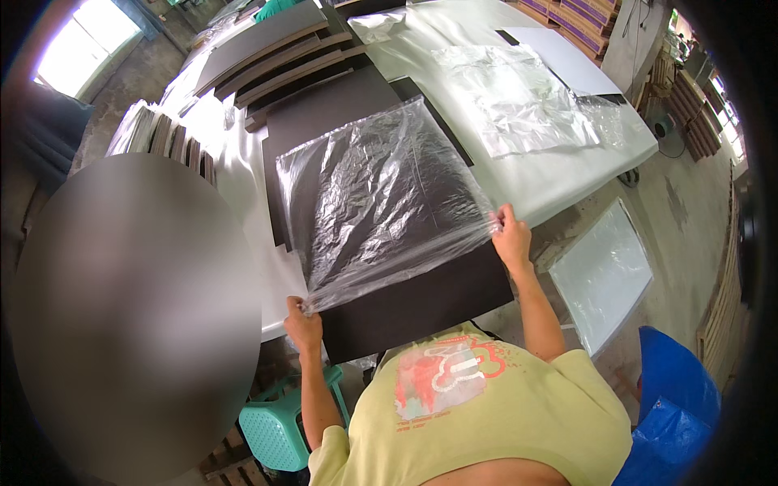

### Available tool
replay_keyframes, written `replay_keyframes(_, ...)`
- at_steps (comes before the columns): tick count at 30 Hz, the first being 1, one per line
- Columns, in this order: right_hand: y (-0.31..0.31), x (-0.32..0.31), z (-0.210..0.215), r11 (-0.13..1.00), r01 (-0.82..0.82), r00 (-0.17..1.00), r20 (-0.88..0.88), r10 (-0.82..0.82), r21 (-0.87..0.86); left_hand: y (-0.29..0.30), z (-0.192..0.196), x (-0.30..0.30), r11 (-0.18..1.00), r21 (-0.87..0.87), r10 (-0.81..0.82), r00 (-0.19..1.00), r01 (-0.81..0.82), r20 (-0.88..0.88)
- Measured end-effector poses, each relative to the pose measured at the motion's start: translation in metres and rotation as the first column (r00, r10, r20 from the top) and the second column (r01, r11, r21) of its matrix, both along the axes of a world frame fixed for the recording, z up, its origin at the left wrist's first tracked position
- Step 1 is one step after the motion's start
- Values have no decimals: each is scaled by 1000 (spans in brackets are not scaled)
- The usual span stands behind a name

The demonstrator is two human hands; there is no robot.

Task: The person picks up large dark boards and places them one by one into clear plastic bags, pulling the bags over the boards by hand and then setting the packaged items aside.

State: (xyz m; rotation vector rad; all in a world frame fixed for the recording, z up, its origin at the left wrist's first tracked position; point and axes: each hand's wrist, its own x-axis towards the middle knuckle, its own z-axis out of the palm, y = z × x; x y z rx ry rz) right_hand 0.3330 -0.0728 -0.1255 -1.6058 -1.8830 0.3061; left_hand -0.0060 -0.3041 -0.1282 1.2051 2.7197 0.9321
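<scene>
Now, left grip (pixel 301 314) and right grip (pixel 510 235) pinching clear plastic bag (pixel 381 194), seemingly over dark board (pixel 421 304).

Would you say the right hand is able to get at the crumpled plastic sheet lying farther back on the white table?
Probably not as things stand: the right hand grips the clear bag's corner, and the crumpled sheet lies well beyond it.

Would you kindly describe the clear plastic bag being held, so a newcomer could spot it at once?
Start at the long white table and find the big dark board at its near edge. The clear plastic bag lies stretched over that board, pinched by the left hand and right hand. Unlike the crumpled plastic further back, it is spread out over black.
</scene>
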Motion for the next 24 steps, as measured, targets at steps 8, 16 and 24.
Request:
replay_keyframes(8,-104,88,-1,976,-141,990,50,134,163,-92,-7,98,1000,19,18,999,-19,40)
replay_keyframes(16,-176,160,-5,906,98,749,-569,-339,-411,-56,19,168,857,514,-167,968,47,189)
replay_keyframes(24,-273,231,-12,634,740,478,-489,-730,-222,18,41,229,461,340,-723,569,820,-392)
